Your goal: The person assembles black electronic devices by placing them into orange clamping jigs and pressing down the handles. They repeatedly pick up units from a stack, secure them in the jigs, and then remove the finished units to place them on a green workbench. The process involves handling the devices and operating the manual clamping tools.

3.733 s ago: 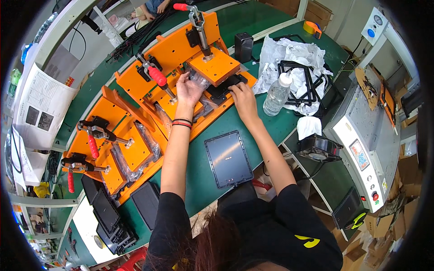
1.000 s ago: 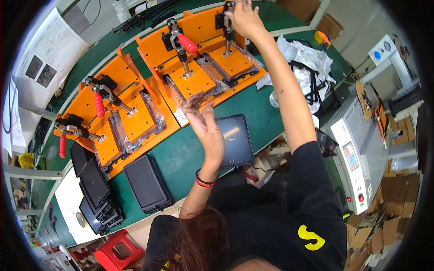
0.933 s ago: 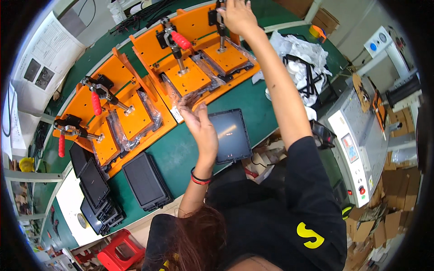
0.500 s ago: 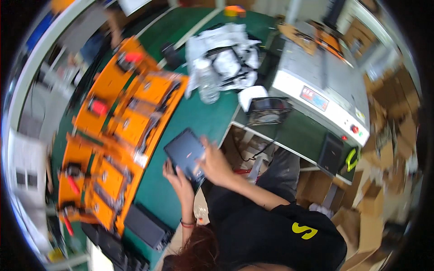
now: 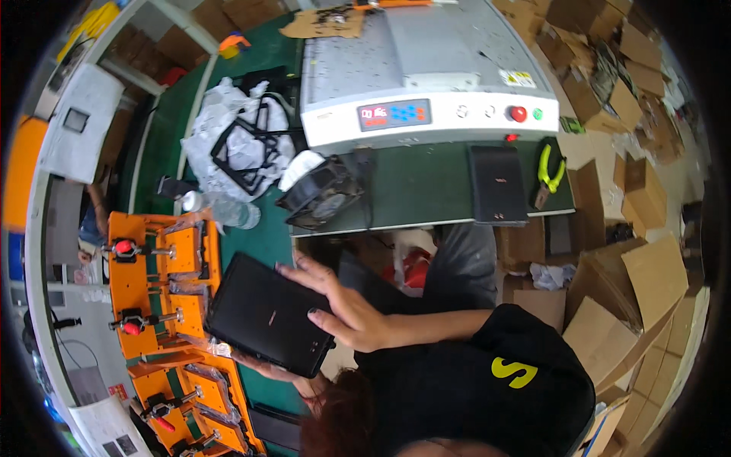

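Observation:
A flat black rectangular tablet (image 5: 263, 312), with a small mark in the middle of its face, is tilted over the orange fixtures' edge. My left hand (image 5: 266, 369) grips it from beneath at the lower edge; most of those fingers are hidden behind it. At the tablet's right side is my right hand (image 5: 346, 308), its fingers stretched out and apart. The thumb reaches over the tablet's face and the other fingertips are by its upper right edge. Orange clamp fixtures (image 5: 183, 251) with red-tipped handles stand just left of the tablet.
A white-fronted machine (image 5: 442, 114) with a lit panel stands at the back. Before it are a black fan (image 5: 324, 194), a stack of dark panels (image 5: 499, 186) and yellow-green cutters (image 5: 550, 175). A clear bottle (image 5: 232, 212) lies near frames on white wrapping (image 5: 244, 145). Cardboard boxes (image 5: 601, 343) are at right.
My view has turned to the right, so the machine sits more central. The tablet appears larger and closer to my body. My right hand has moved from over its face to its right edge.

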Motion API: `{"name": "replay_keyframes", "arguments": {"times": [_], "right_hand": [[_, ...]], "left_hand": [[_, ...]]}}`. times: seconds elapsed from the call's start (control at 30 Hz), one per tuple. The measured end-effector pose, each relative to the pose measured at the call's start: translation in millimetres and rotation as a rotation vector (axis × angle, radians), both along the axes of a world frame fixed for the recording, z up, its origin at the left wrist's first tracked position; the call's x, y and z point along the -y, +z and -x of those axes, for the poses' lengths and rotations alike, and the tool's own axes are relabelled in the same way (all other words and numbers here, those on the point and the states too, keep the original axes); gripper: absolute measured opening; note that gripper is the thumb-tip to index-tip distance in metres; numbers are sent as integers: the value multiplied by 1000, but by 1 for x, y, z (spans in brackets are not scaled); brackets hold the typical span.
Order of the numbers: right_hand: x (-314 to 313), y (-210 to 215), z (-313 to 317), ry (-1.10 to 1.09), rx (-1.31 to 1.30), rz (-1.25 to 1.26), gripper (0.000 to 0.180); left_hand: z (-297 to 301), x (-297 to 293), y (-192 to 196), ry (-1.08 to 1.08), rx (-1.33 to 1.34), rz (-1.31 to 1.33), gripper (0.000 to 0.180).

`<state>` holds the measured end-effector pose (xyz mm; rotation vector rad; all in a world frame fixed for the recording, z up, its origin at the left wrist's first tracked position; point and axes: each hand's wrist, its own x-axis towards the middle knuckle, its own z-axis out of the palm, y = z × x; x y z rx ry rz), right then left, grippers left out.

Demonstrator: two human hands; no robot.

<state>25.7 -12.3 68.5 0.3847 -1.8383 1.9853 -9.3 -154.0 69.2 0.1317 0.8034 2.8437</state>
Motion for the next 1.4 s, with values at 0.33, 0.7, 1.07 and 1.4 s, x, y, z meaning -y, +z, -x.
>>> {"name": "replay_keyframes", "arguments": {"times": [0.33, 0.7, 1.07, 1.4], "right_hand": [[-171, -9, -100, -1370, 723, -820, 72], [-165, -33, -122, -1266, 862, -899, 69], [-174, -30, -120, -1212, 764, -936, 53], [-89, 1, -39, -394, 159, -481, 28]], "left_hand": [[-17, -194, 22, -974, 184, -395, 104], [1, -222, 3, -1143, 223, -452, 110], [16, -179, 4, -994, 139, -314, 106], [-37, 105, -74, 98, 201, 276, 64]]}}
